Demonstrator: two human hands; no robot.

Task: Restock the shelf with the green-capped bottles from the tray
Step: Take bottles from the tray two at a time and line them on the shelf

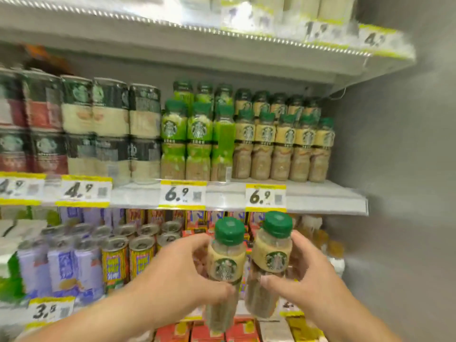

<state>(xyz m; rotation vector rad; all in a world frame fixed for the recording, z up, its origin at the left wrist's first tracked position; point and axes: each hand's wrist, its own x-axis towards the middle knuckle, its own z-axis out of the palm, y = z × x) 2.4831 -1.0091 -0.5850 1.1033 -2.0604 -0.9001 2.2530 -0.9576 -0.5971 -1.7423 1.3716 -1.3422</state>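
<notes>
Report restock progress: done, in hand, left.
Done: beige-label row on the middle shelf looks well stocked. In hand: left hand grips the left bottle, right hand the right bottle, both green-capped, below that shelf. Left: shelving both; the tray is out of view.

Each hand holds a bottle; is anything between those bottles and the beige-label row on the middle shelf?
Partly. The shelf lip with its 6.9 price tag sits directly above the held bottles, and the beige-label row fills the shelf front; bare shelf shows only at its right end.
</notes>
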